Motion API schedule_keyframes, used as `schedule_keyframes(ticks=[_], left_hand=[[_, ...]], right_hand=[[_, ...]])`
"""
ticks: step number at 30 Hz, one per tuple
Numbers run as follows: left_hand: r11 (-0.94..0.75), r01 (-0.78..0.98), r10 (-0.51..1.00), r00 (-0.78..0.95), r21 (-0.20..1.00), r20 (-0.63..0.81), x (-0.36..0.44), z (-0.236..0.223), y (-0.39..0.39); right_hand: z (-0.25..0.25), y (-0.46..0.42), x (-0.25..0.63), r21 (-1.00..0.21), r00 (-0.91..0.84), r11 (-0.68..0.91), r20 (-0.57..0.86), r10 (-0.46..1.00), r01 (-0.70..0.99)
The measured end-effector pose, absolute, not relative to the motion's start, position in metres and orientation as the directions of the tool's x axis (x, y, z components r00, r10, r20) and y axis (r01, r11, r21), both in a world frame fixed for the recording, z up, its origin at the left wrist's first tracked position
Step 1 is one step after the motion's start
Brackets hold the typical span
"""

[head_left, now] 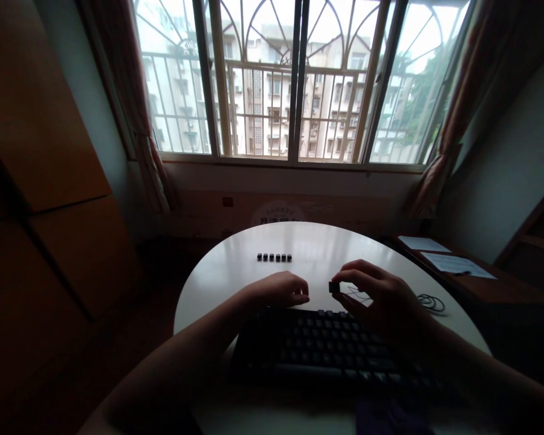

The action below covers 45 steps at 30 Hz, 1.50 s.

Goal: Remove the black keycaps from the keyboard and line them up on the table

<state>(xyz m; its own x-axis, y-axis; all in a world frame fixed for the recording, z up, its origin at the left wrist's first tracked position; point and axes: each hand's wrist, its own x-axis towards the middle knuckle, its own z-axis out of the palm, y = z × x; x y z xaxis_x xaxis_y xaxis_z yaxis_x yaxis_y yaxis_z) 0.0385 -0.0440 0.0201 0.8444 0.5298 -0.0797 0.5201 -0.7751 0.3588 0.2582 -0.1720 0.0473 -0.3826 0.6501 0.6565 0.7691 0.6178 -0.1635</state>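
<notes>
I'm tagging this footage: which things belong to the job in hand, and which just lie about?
Likely in the job:
small black square piece in the right hand
row of six small black pieces
black rectangular keyboard

Likely lying about:
two white paper sheets
slim dark object

1. Black keycap (334, 287): small and blocky, pinched between thumb and fingers in the right hand's (385, 296) grip, raised near the far edge of the keyboard.
2. Six small dark keycaps (274, 257): standing in one straight, evenly gapped row on the white tabletop (213, 284), well beyond the keyboard.
3. Keyboard (317, 344): black, flat on the tabletop, several rows of dark keys; its right part is covered or too dark to read.
</notes>
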Motion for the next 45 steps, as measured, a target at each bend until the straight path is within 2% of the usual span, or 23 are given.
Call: schedule_keyframes(ticks=[3,9,12,14,20,25,30,40,45], left_hand=[[-0.745,0.558,0.522,0.829,0.365,-0.202,0.039,0.022,-0.047],[-0.716,0.594,0.52,0.805,0.367,-0.286,0.039,0.028,-0.049],[-0.706,0.599,0.517,0.801,0.377,-0.303,0.038,0.028,-0.047],[-0.708,0.595,0.512,0.803,0.38,-0.304,0.038,0.026,-0.045],[-0.718,0.578,0.472,0.814,0.389,-0.338,0.036,0.024,-0.04],[-0.715,0.582,0.473,0.81,0.386,-0.347,0.035,0.025,-0.041],[-0.729,0.572,0.473,0.818,0.377,-0.327,0.036,0.02,-0.039],[-0.74,0.549,0.455,0.834,0.389,-0.312,0.036,0.016,-0.036],[-0.74,0.547,0.449,0.835,0.391,-0.319,0.036,0.015,-0.034]], right_hand=[[0.069,-0.18,0.26,-0.104,-0.451,0.634,0.616,0.645,0.766],[0.08,-0.117,0.26,-0.067,-0.442,0.555,0.529,0.724,0.829],[0.064,-0.058,0.255,-0.206,-0.408,0.513,0.396,0.823,0.833],[0.048,-0.018,0.25,-0.428,-0.333,0.395,0.215,0.918,0.813],[-0.008,0.062,0.242,-0.583,-0.292,0.235,-0.004,0.957,0.778],[-0.029,0.091,0.241,-0.622,-0.263,0.164,-0.069,0.962,0.766],[-0.031,0.105,0.238,-0.607,-0.275,0.146,-0.124,0.953,0.781],[-0.035,0.108,0.239,-0.537,-0.271,0.186,-0.083,0.959,0.823],[-0.034,0.106,0.238,-0.542,-0.276,0.199,-0.064,0.959,0.817]])
